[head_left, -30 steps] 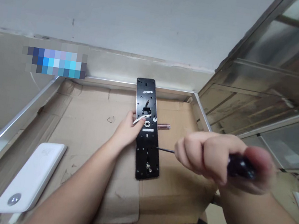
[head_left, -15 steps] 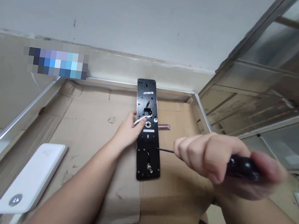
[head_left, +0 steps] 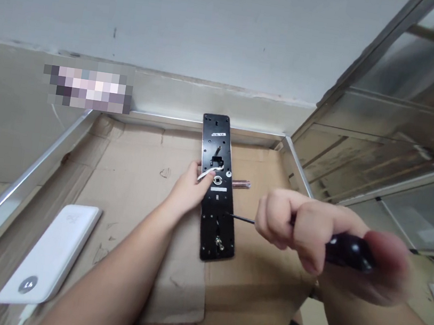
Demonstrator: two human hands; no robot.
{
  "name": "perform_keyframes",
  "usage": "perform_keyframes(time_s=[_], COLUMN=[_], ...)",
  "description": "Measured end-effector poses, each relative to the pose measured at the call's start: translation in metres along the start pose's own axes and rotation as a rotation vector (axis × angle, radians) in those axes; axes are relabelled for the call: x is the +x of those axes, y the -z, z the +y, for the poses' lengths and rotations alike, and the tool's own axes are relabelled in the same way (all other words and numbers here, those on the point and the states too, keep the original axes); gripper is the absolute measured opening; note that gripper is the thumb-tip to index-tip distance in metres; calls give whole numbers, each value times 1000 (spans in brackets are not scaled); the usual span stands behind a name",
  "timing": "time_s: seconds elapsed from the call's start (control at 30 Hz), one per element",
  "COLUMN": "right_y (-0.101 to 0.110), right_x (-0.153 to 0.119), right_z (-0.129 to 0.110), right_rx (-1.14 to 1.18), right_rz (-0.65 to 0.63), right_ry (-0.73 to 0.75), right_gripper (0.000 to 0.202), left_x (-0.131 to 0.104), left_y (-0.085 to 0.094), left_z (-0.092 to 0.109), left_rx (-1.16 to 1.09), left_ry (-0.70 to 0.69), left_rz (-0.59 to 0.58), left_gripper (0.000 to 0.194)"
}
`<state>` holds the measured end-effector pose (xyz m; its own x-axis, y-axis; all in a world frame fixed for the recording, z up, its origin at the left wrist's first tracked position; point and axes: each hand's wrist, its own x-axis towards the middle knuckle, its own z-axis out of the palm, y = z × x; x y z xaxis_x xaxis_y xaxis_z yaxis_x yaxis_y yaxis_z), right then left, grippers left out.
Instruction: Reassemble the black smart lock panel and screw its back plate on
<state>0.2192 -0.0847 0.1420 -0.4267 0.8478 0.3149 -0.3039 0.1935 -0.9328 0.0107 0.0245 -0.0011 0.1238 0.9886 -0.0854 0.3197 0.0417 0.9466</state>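
A long black door lock panel (head_left: 217, 205) lies back side up across the cardboard, showing screw holes, a square spindle hole and a metal post near its lower end. My left hand (head_left: 192, 183) is closed on the panel's left edge, the thumb over its face beside a white cable (head_left: 209, 173). From the panel's right side a copper-coloured handle (head_left: 241, 184) sticks out. My right hand (head_left: 305, 223) grips a screwdriver with a dark, shiny handle (head_left: 350, 251). Its thin shaft (head_left: 243, 219) points left, the tip at the panel's lower right part; I cannot tell whether it sits in a hole.
Cardboard (head_left: 142, 146) lines the metal-rimmed table (head_left: 297, 163). A white power bank (head_left: 53, 252) with a cable lies at the left. A blurred-out object (head_left: 90, 88) stands at the back left. A metal-framed glass structure (head_left: 389, 111) rises on the right.
The view has shifted slightly, so most things appear a little to the right. My right hand's fingers have moved on the screwdriver handle. The left hand keeps its hold on the lock panel.
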Motion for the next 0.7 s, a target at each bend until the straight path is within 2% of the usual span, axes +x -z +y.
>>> perform_keyframes(time_s=[0.13, 0.27, 0.33, 0.43, 0.57, 0.63, 0.7], right_y=[-1, -6, -7, -5, 0, 0, -2], right_x=[0, 8, 11, 11, 7, 6, 6], right_z=[11, 25, 28, 25, 16, 15, 20], right_rx=[171, 118, 94, 48, 67, 125, 143], right_rz=[88, 201, 249, 193, 61, 92, 139], right_ry=[70, 290, 333, 299, 149, 132, 206], right_gripper=[44, 47, 42, 44, 55, 52, 46], left_x=[0, 0, 1, 2, 1, 0, 0], left_y=[0, 0, -1, -2, -2, -1, -1], left_z=[-1, -4, -5, -6, -4, -2, -1], left_rx=[-13, -5, -12, -45, -35, -20, -14], left_ry=[-16, -26, -29, -41, -30, -23, -19], left_rz=[0, 6, 3, -4, -6, -1, 2], left_gripper=[48, 49, 49, 50, 49, 49, 48])
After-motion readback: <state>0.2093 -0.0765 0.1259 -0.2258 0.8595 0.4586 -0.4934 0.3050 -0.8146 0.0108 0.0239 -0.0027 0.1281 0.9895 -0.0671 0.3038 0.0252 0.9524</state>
